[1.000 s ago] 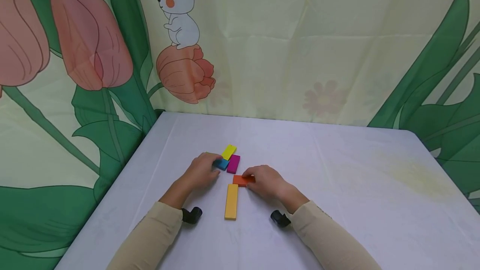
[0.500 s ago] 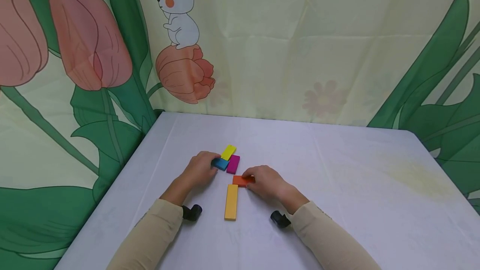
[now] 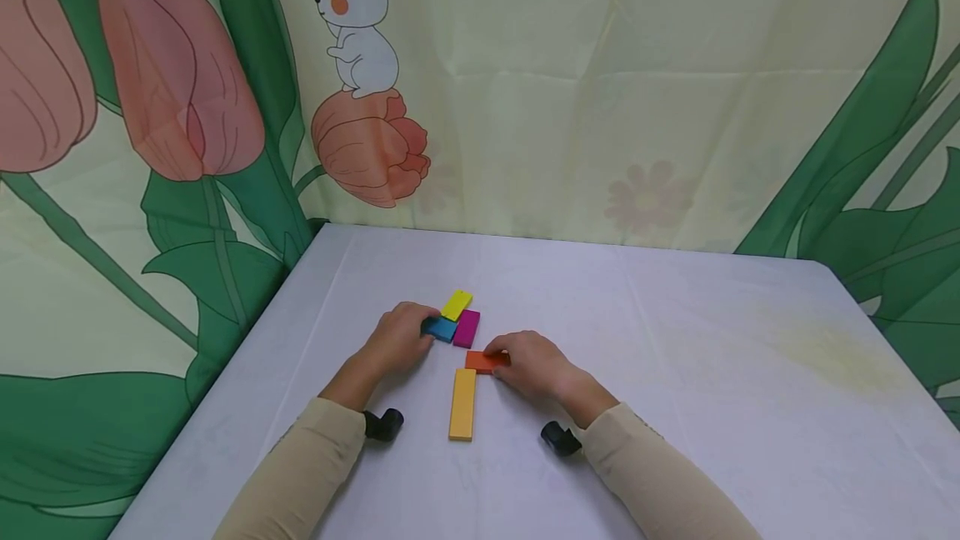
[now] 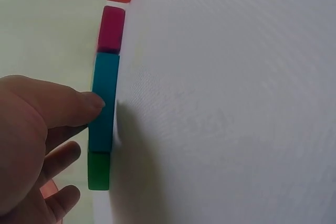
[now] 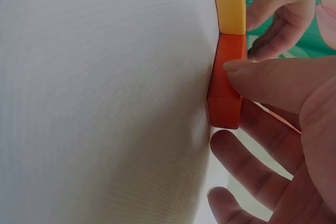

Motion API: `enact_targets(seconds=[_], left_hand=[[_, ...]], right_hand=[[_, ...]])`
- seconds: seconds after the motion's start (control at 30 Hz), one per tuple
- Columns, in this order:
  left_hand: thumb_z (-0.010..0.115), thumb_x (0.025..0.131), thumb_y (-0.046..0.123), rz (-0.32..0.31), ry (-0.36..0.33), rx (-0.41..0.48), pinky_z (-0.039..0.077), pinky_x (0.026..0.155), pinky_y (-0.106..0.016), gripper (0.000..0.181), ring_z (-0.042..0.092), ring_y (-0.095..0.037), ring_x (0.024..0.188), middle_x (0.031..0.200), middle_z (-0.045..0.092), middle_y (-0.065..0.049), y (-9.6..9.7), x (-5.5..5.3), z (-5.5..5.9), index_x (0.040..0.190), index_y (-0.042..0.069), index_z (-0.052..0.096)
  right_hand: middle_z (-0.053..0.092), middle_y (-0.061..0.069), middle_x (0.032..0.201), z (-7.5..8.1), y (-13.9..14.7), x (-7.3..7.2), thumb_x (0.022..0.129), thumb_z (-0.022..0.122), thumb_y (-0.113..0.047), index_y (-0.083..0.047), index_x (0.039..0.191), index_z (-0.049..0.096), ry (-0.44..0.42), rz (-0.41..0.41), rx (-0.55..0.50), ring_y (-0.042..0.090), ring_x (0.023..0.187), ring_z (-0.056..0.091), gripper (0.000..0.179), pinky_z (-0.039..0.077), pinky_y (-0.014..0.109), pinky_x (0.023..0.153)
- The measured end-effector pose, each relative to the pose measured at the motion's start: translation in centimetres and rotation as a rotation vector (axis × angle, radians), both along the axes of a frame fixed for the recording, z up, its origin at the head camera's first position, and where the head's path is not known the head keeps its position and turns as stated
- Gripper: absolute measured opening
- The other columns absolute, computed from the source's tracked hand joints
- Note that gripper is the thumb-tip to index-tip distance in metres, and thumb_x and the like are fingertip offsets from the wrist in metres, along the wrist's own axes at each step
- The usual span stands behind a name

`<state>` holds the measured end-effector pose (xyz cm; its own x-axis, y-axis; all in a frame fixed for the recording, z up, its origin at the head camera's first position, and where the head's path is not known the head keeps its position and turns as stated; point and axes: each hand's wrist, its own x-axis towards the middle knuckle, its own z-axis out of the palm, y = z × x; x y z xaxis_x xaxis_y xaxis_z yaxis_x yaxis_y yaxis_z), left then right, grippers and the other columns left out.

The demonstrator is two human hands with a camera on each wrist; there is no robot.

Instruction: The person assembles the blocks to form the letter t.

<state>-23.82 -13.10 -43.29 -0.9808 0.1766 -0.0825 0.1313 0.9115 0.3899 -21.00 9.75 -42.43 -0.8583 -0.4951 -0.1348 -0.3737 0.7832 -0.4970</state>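
Looks like fine positioning, so light sideways pressure low on the edges is probably the trick here. Push too hard on the blue flat rectangular block (image 3: pixel 441 328) and its neighbours could get knocked askew: the magenta flat block (image 3: pixel 467 329) sits right against it, and the bright yellow flat block (image 3: pixel 457 305) is just above, around the middle of the head frame. The left-wrist view also shows a green block (image 4: pixel 98 171) butted against the blue one's lower end, so those two are best treated as a unit. Can't make out the green one in the head view, tbh.

As for the hands, the left hand (image 3: pixel 401 338) has a narrow pinch on the blue block, thumb on the near side and a fingertip at the far edge, other fingers loose behind. The right hand (image 3: pixel 534 361) does much the same with the orange-red block (image 3: pixel 480 362) just below the frame's centre: thumb against its side, forefinger over the far side, the rest spread. That piece touches the top end of the long amber block (image 3: pixel 462 405), so a steady, gentle hold seems smart. Everything lies flat on the white-covered worktop (image 3: pixel 675 373), with a gap between magenta and orange-red.
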Motion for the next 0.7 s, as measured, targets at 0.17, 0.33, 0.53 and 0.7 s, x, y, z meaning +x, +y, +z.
enact_targets(seconds=[0.17, 0.33, 0.53, 0.7], left_hand=[[0.075, 0.091, 0.015, 0.005, 0.002, -0.002, 0.045, 0.105, -0.044, 0.044, 0.049, -0.029, 0.126, 0.134, 0.057, -0.012, -0.09, 0.15, 0.18, 0.133, 0.008, 0.063], [0.076, 0.09, 0.015, -0.001, 0.006, -0.005, 0.046, 0.104, -0.044, 0.038, 0.051, -0.028, 0.124, 0.129, 0.06, -0.01, -0.35, 0.2, 0.25, 0.127, 0.009, 0.067], [0.077, 0.09, 0.015, -0.01, 0.0, -0.021, 0.046, 0.104, -0.044, 0.032, 0.052, -0.028, 0.121, 0.125, 0.062, -0.008, -0.63, 0.28, 0.37, 0.121, 0.011, 0.07], [0.078, 0.089, 0.016, -0.016, 0.008, -0.05, 0.047, 0.102, -0.044, 0.032, 0.053, -0.029, 0.121, 0.124, 0.063, -0.009, -0.65, 0.61, 0.53, 0.12, 0.011, 0.072]], right_hand=[[0.068, 0.004, 0.113, -0.04, 0.01, 0.03, 0.092, 0.073, -0.016, -0.011, 0.123, 0.07, -0.003, 0.002, -0.006, 0.024, 0.105, 0.057, 0.032, 0.051, 0.041, 0.093], [0.067, 0.004, 0.113, -0.12, 0.03, -0.01, 0.092, 0.073, -0.016, -0.011, 0.123, 0.07, -0.003, -0.001, -0.003, 0.024, 0.104, 0.057, 0.031, 0.051, 0.041, 0.093], [0.067, 0.004, 0.112, -0.17, 0.02, -0.03, 0.092, 0.073, -0.015, -0.011, 0.123, 0.071, 0.0, -0.003, 0.001, 0.024, 0.104, 0.057, 0.031, 0.05, 0.041, 0.094], [0.067, 0.004, 0.112, -0.17, 0.05, -0.02, 0.092, 0.073, -0.016, -0.011, 0.123, 0.071, -0.002, -0.004, 0.003, 0.025, 0.105, 0.057, 0.031, 0.05, 0.042, 0.095]])
